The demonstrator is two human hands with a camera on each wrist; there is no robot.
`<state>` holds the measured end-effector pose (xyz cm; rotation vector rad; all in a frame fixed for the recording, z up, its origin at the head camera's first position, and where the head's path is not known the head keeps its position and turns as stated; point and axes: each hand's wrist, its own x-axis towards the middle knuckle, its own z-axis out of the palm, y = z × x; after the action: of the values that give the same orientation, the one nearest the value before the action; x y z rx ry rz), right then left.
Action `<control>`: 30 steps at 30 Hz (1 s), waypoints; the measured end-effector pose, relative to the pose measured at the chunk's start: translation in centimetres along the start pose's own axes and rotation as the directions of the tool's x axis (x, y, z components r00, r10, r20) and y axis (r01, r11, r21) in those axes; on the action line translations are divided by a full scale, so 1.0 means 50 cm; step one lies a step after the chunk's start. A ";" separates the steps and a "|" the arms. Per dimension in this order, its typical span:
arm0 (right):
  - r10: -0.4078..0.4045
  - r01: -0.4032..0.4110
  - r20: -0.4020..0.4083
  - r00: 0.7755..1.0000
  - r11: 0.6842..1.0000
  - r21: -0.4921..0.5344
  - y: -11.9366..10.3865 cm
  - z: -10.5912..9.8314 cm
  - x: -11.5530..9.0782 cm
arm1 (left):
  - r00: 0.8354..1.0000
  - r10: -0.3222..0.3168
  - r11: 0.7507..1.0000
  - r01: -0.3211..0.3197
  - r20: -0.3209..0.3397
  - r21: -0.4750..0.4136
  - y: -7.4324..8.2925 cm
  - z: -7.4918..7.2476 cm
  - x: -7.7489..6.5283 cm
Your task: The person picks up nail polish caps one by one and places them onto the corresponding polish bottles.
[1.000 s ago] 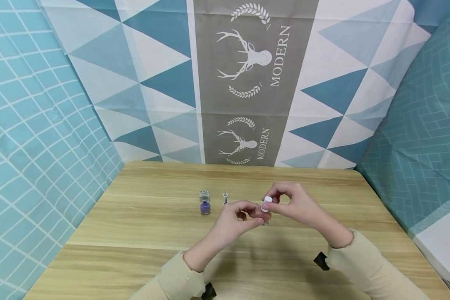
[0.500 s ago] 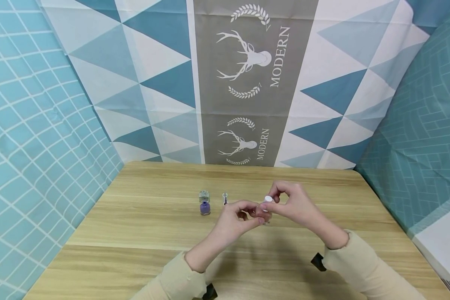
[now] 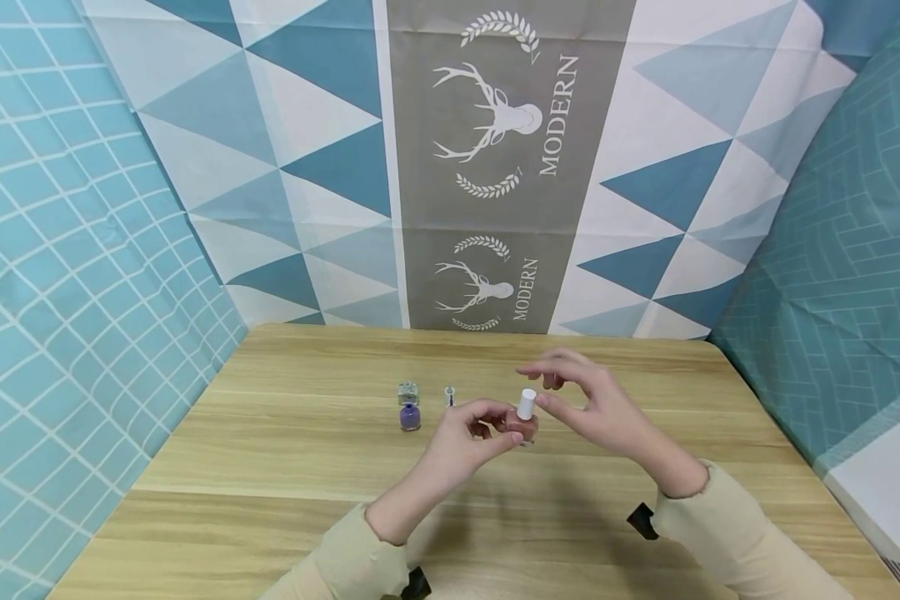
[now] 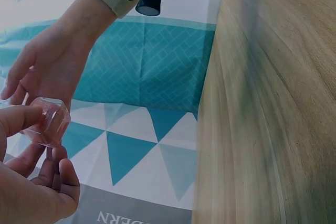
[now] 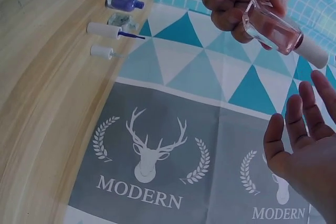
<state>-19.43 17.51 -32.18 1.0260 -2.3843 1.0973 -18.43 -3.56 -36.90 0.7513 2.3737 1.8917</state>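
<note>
One squat bottle of clear glass with pink contents [image 3: 522,427], white cylindrical cap [image 3: 526,404] in place; tilted, held above the table by the left hand [image 3: 461,437], pinched between thumb and fingers. One right hand [image 3: 588,404], fingers parted and loosely bent, gripping nothing, close to the cap; thumb contact cannot be told. To the left, on the pale wood-grain table [image 3: 285,467]: one rounded purple bottle [image 3: 410,417]; just beyond, one clear glass bottle [image 3: 408,394]. Right of these, two white-handled brushes [image 5: 103,30], stems upward.
</note>
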 end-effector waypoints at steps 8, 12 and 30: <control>-0.102 0.100 0.031 0.994 0.992 0.077 0.002 0.006 0.001 | 1.000 -0.002 1.000 0.002 0.015 0.002 -0.001 0.000 0.001; -0.128 0.122 0.047 0.991 0.986 0.110 0.007 0.011 -0.001 | 1.000 -0.003 1.000 0.003 0.019 0.000 -0.002 0.002 0.000; -0.027 0.021 0.047 0.999 0.993 0.114 0.001 0.015 0.000 | 1.000 -0.006 1.000 0.006 0.011 -0.003 0.001 0.002 -0.004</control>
<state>-19.43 16.96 -32.70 1.1277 -2.3637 1.2248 -18.21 -3.55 -36.93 0.7515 2.3629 1.8840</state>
